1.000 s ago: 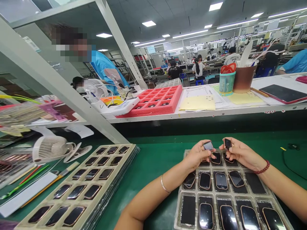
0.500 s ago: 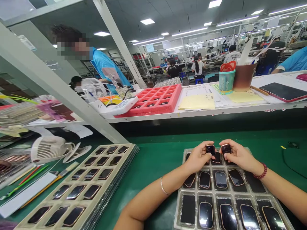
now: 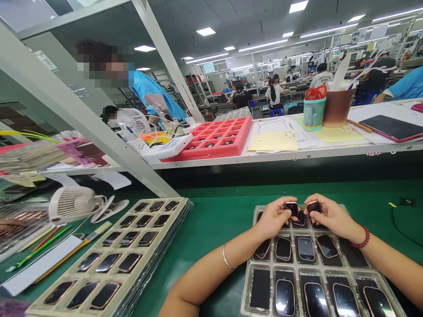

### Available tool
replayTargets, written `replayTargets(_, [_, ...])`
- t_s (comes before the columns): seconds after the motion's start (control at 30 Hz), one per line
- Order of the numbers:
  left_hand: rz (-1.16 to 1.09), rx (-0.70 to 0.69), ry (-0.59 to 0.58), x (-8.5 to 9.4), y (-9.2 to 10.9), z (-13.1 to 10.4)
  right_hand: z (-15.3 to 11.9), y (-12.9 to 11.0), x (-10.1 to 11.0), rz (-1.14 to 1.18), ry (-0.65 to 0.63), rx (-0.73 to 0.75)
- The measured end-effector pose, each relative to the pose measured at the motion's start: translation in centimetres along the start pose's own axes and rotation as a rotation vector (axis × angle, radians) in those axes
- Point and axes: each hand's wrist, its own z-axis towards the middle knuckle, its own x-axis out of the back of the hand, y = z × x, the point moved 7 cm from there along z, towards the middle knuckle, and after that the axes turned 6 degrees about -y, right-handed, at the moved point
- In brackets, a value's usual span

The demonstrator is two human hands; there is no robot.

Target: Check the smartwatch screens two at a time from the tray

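Observation:
My left hand (image 3: pixel 276 215) pinches a smartwatch body (image 3: pixel 291 208) with a dark screen and gold rim between thumb and fingers. A second watch body (image 3: pixel 313 206) of the same look is held by my right hand (image 3: pixel 330 216), close beside the first. Both are above the far row of a clear plastic tray (image 3: pixel 243 293). Several more watch bodies lie face up in its pockets, among them one (image 3: pixel 306 248) in the middle row. Dark padding shows in the near-left pocket (image 3: pixel 260 288) and in one at the right (image 3: pixel 353 254).
Left of my arms stands a stack of cream trays (image 3: pixel 132 275) with several watch bodies. Beyond it lie a brush (image 3: pixel 99 230) and a white fan (image 3: pixel 71 204). The shelf (image 3: pixel 211 161) ahead bears a red foam tray (image 3: pixel 243 141), cups and a tablet (image 3: pixel 390 127). A person in blue (image 3: pixel 158 99) is across the shelf.
Both hands keep hold of their watch bodies in nearly the same place. The whole view has shifted slightly to the right; little else differs.

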Motion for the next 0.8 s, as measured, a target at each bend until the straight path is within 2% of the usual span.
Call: replayTargets(0.8, [0.017, 0.023, 0.004, -0.15, 0.02, 0.00, -0.08, 0.20, -0.05, -0.040, -0.026, 0.005])
